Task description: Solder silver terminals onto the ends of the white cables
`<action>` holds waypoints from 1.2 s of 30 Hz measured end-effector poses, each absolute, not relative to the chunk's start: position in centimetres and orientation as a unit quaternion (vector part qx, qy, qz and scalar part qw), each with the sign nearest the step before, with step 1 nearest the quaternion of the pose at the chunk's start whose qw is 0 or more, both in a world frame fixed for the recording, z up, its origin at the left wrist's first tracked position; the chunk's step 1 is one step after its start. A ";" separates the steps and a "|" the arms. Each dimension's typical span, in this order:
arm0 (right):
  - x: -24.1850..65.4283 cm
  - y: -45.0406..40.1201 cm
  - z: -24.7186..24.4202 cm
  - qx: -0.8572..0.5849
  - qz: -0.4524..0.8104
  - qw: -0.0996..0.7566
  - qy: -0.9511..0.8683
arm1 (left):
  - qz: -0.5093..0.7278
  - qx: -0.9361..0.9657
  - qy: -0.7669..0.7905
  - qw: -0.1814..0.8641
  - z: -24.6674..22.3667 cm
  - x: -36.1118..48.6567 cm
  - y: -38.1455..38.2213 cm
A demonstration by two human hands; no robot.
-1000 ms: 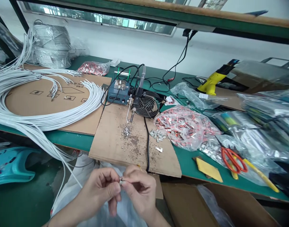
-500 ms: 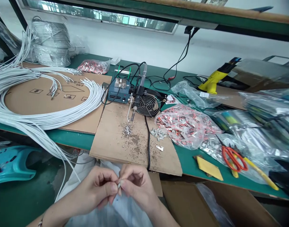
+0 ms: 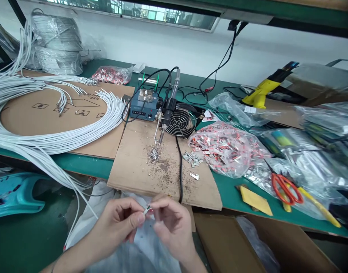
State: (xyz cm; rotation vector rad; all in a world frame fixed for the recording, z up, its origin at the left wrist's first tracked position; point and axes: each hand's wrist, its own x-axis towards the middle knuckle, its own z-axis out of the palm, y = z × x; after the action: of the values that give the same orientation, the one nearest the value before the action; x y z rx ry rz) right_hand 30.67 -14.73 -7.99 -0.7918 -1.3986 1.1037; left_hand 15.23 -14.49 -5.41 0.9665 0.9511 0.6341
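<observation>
Currently, the cable (image 3: 146, 211) juts right from the left hand (image 3: 119, 223), fingertip-pinched; beside its tip, the right hand (image 3: 174, 227) has thumb and forefinger parted.

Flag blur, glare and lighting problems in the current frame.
Head view: bare right hand slightly blurred, mostly the thumb; small white piece in the bare left hand too small for fine detail. Head view: glare on shiny clear plastic bags at right. Head view: bright glass window at top, dimmer beneath the green benchtop. Head view: apparent wide-angle stretch toward the edges.
</observation>
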 end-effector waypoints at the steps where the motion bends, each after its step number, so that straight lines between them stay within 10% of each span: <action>1: 31.4 -14.5 -7.7 -0.337 0.463 0.540 -0.616 | 0.285 0.441 0.435 0.731 -5.5 15.1 -14.5; 17: 33.5 -13.6 -5.5 -0.391 0.444 0.418 -0.689 | 0.295 0.581 0.487 0.581 -6.2 15.0 -14.2; 24: 39.1 -13.1 -3.9 -0.500 0.216 0.450 -0.708 | 0.302 0.516 0.541 0.591 -5.4 13.3 -12.5; 28: 43.5 -9.6 -3.4 -0.641 -0.057 0.302 -0.704 | 0.317 0.460 0.612 0.560 -4.3 12.3 -11.2; 36: 46.4 -0.6 -0.8 -0.660 -0.056 0.121 -0.739 | 0.264 0.450 0.605 0.602 -2.8 12.3 -6.5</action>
State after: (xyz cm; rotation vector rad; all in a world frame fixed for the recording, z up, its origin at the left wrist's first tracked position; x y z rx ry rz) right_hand 46.42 -0.59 -0.75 -1.9277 -2.1584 -0.1629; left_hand 12.35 -6.55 -2.75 1.0420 1.4002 0.6119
